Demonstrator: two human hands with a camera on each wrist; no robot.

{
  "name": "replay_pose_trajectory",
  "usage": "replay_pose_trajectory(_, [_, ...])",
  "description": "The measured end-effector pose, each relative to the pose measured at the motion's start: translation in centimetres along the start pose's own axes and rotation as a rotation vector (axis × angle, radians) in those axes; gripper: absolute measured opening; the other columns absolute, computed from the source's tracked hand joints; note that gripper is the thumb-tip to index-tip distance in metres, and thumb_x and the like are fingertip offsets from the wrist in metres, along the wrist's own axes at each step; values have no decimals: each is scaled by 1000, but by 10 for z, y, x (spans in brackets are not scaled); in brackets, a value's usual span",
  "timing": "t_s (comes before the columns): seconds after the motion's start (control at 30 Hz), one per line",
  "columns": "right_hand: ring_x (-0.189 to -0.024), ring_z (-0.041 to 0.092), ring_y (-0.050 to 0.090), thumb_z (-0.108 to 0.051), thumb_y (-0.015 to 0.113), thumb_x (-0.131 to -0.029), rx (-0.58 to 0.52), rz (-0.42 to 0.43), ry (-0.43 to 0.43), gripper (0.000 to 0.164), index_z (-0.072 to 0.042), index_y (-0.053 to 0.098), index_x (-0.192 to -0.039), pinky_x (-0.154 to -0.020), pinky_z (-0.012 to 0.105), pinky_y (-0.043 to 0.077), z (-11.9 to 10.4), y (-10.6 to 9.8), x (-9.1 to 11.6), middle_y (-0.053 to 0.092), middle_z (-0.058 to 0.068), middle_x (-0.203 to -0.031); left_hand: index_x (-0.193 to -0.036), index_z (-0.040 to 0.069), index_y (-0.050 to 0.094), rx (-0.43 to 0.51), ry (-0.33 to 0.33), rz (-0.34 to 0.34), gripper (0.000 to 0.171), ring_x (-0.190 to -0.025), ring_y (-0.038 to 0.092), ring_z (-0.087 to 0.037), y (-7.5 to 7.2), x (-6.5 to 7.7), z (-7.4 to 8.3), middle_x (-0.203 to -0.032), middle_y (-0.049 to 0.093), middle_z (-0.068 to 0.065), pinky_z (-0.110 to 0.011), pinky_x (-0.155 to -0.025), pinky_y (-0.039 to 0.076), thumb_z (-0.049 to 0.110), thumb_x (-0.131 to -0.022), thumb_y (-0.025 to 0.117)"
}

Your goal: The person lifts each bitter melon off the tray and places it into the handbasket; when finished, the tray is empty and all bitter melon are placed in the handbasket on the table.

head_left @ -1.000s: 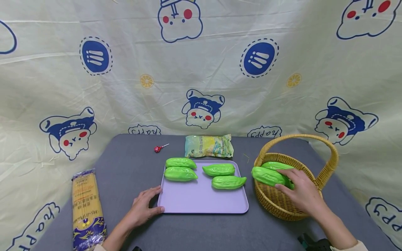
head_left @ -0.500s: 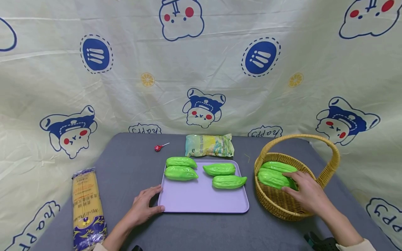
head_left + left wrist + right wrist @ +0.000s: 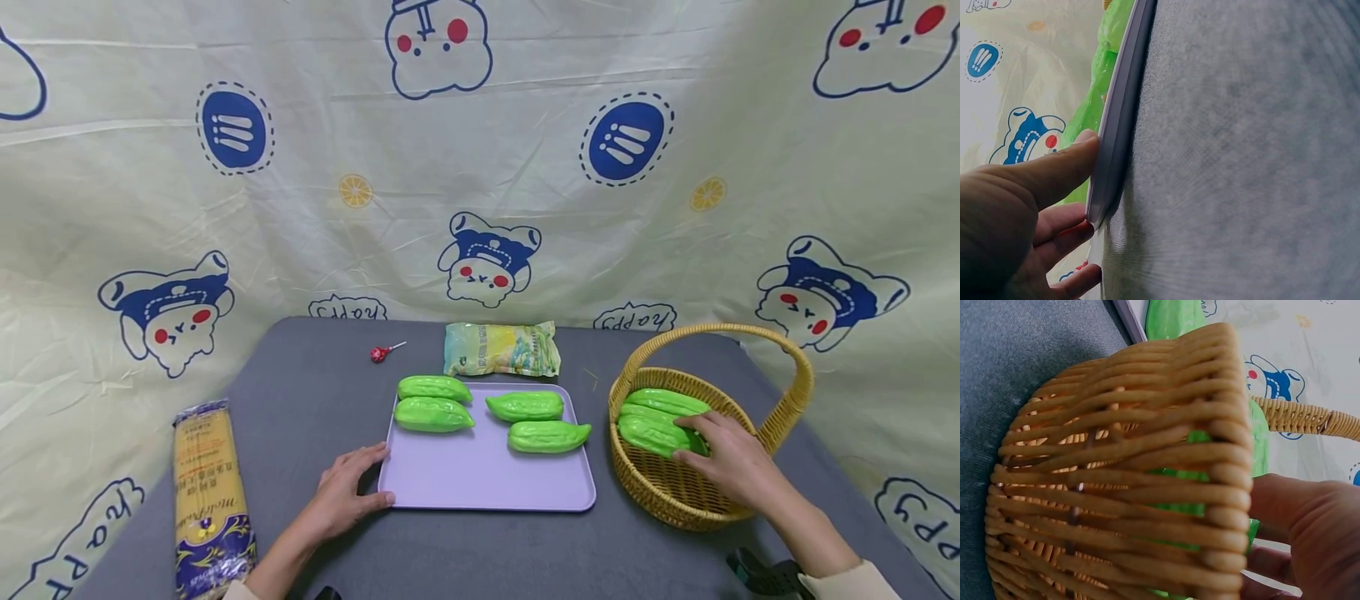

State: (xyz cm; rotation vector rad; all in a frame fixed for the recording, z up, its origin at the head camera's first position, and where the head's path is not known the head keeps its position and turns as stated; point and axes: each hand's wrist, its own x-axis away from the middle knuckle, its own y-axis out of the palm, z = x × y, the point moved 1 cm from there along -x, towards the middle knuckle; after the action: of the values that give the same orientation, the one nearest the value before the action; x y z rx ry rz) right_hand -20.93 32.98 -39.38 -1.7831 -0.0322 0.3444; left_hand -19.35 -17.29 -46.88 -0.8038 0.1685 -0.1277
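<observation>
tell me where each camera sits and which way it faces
Head: on the head, facing forward and down at tray, basket and backdrop; left hand, right hand and forearms show.
Left wrist: on that wrist, facing the tray's edge, backdrop beyond; part of that hand shows.
Right wrist: on that wrist, facing the basket's woven side; part of that hand and a gourd show.
Head and right wrist share basket, tray, right hand.

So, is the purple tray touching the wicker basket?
Apart: in the head view, grey cloth shows between the purple tray and the wicker basket.
</observation>
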Motion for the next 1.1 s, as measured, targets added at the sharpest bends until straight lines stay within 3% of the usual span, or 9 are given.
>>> replay_pose_trajectory(0.63, [-88, 32, 57, -26, 78, -73, 54, -29, -42, 46, -1, 65, -109, -73, 49, 45, 7, 8, -3, 60, 14, -97, -131, 7, 55, -5, 6, 5, 65, -130, 39, -37, -1, 1, 1, -141, 51, -9, -60, -100, 26, 28, -74, 78])
replay_pose_trajectory(1.1, [-87, 29, 57, -26, 78, -73, 44, -79, -26, 43, -3, 65, -108, -71, 46, 45, 9, 15, -4, 60, 11, -97, -131, 7, 55, 2, 1, 3, 65, -131, 39, -37, -1, 1, 2, -141, 51, -9, -60, -100, 26, 29, -74, 78])
